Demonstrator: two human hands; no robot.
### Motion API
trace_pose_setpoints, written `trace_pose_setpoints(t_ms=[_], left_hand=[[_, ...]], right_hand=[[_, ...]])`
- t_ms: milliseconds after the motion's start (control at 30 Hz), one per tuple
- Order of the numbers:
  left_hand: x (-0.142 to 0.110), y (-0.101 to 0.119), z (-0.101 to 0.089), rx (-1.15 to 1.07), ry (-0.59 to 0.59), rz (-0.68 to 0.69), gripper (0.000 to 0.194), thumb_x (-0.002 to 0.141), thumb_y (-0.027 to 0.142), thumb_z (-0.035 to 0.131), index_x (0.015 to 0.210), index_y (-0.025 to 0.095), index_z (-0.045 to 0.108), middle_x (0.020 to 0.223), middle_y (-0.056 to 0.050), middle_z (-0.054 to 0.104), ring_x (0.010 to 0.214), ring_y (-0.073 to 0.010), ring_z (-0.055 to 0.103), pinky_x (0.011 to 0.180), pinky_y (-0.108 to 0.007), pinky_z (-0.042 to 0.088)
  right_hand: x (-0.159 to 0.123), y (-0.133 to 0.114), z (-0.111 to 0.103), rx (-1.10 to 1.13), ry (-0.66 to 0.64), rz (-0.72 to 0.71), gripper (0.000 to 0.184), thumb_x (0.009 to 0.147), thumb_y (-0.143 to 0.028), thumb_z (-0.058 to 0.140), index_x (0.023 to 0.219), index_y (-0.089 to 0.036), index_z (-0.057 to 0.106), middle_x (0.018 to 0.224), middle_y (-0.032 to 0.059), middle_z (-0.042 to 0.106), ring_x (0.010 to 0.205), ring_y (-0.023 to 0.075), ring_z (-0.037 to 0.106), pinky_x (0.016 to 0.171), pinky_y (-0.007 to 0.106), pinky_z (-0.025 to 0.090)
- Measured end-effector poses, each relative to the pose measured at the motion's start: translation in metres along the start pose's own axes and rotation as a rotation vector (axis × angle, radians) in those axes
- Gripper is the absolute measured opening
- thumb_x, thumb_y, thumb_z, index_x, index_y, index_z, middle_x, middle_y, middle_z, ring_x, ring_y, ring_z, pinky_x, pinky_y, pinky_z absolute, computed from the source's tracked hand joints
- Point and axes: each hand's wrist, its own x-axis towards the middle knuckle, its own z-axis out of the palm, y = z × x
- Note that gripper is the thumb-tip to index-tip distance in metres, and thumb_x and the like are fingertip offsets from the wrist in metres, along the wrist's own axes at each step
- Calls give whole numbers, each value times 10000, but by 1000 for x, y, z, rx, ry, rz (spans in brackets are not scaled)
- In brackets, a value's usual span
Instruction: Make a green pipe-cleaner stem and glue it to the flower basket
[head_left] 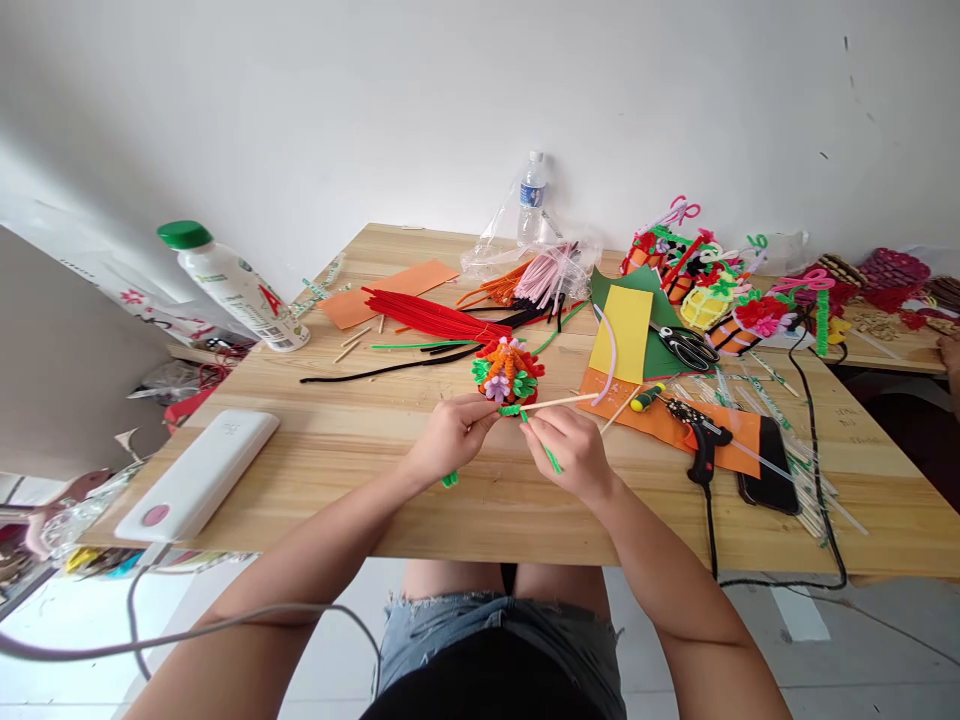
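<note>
Between my hands a thin wooden stick (pixel 559 403) points right, with a green pipe cleaner (pixel 510 410) wrapped round its left end. My left hand (pixel 455 437) is closed in a pinch at that wrapped end; a green tip sticks out below it. My right hand (pixel 571 447) pinches the pipe cleaner just right of the wrap, and its loose end pokes out under the fingers. Just beyond my fingers sits a pipe-cleaner flower ball (pixel 508 372) in orange, green, lilac and red. Whether it touches my left fingers I cannot tell.
Behind lie red pipe cleaners (pixel 431 312) and a water bottle (pixel 532 195). To the right are scissors (pixel 686 348), a glue gun (pixel 701 440), a phone (pixel 769 470) and finished pipe-cleaner pieces (pixel 705 300). A white power bank (pixel 199 475) and a green-capped bottle (pixel 232 290) stand left.
</note>
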Motion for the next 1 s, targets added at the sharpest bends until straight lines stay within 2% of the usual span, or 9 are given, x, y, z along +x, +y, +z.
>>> trace_pose_setpoints(t_ms=[133, 267, 367, 500, 633, 700, 800, 933, 1000], left_hand=[[-4, -1, 3, 393, -72, 171, 274, 906, 131, 438, 747, 148, 659, 634, -38, 580, 624, -151, 536, 610, -268, 402], [-5, 1, 2, 526, -226, 347, 267, 862, 53, 413, 750, 148, 636, 656, -44, 586, 625, -164, 525, 620, -293, 380], [-2, 0, -2, 420, -297, 442, 262, 900, 94, 404, 827, 146, 650, 687, -53, 611, 642, -169, 530, 654, -304, 399], [3, -1, -11, 163, -333, 441, 269, 944, 168, 404, 896, 145, 667, 704, -76, 637, 665, -172, 552, 664, -304, 416], [4, 4, -18, -172, -375, 348, 295, 964, 252, 428, 898, 146, 695, 721, -93, 652, 667, -153, 574, 645, -271, 447], [3, 5, -18, -304, -346, 247, 303, 959, 298, 459, 896, 139, 709, 725, -84, 649, 641, -136, 566, 612, -249, 454], [1, 5, -14, -421, -224, 48, 326, 935, 366, 508, 872, 130, 723, 720, -65, 648, 626, -127, 567, 591, -240, 465], [1, 1, -5, -392, -60, -122, 326, 902, 397, 539, 848, 133, 723, 715, -42, 645, 634, -134, 572, 588, -247, 473], [1, -1, -2, -302, -25, -129, 305, 907, 367, 521, 835, 143, 716, 704, -31, 635, 632, -134, 568, 581, -243, 468]], right_hand=[[-3, -1, 5, -284, -48, -139, 325, 919, -173, 513, 608, -160, 605, 598, 42, 548, 591, 139, 462, 543, 288, 307], [-3, 3, 7, -126, -91, -35, 364, 924, -204, 493, 575, -168, 591, 595, 34, 559, 606, 130, 454, 572, 275, 317], [0, 8, 1, 176, -175, 228, 393, 905, -296, 533, 536, -169, 581, 542, 13, 526, 574, 120, 442, 575, 268, 325], [6, 18, -16, 594, -471, 679, 374, 813, -441, 638, 582, -148, 664, 501, -16, 517, 507, 95, 403, 497, 248, 279], [9, 21, -26, 989, -638, 801, 390, 743, -494, 697, 622, -124, 695, 516, -6, 564, 474, 77, 408, 465, 232, 289], [8, 20, -23, 1121, -587, 771, 400, 753, -507, 689, 652, -120, 694, 576, 18, 605, 474, 78, 435, 444, 227, 297], [4, 15, -12, 1178, -362, 648, 384, 818, -510, 617, 770, -140, 703, 723, 51, 658, 467, 86, 460, 426, 240, 345], [0, 6, -2, 610, -28, 340, 306, 927, -379, 501, 840, -180, 716, 786, 80, 671, 650, 166, 587, 606, 318, 487], [-1, 3, -1, 244, 40, 163, 263, 939, -293, 485, 864, -184, 712, 845, 104, 680, 770, 196, 610, 698, 336, 492]])
